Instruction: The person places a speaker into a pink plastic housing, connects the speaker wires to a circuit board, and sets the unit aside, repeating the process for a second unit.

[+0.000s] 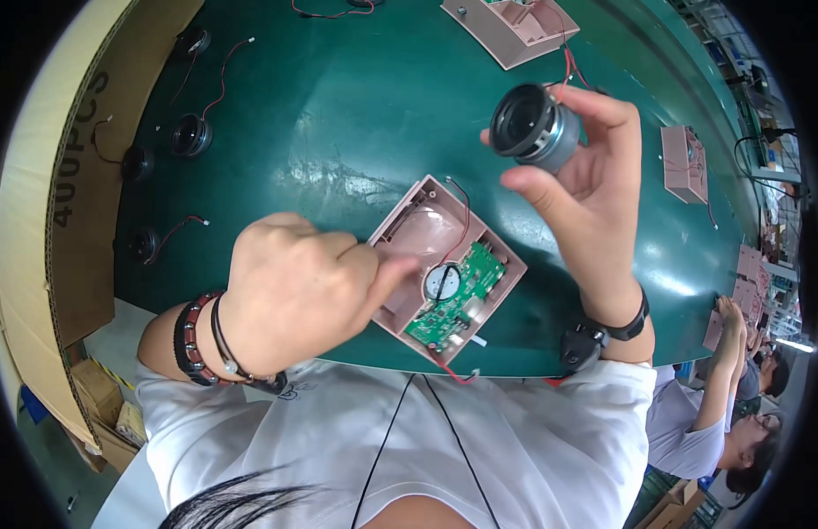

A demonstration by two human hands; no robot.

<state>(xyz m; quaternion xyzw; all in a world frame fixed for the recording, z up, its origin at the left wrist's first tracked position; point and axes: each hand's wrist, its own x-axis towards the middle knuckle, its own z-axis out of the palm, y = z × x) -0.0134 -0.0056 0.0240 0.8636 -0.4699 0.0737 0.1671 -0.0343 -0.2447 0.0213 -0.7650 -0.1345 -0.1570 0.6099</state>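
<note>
My right hand (pixel 594 189) is raised to the right of a pink plastic housing (pixel 508 280). Its thumb and fingers grip a round black-and-grey speaker (pixel 534 128), its black-rimmed cone side tilted to the left. Red and black wires rise behind the speaker. Curled over the housing's left wall is my left hand (pixel 299 291), with the thumb reaching inside; most of its fingertips are hidden. Within the open-topped housing are a green circuit board (pixel 462 304), a round silvery part (pixel 442 282) and a thin red-and-black wire with a white plug.
Loose speakers (pixel 191 135) with wires lie at the left, beside a tall cardboard box (pixel 48 194). More pink housings (pixel 524 35) stand on the green table (pixel 321 115), at the far edge and right. Co-workers (pixel 700 423) sit along the right side.
</note>
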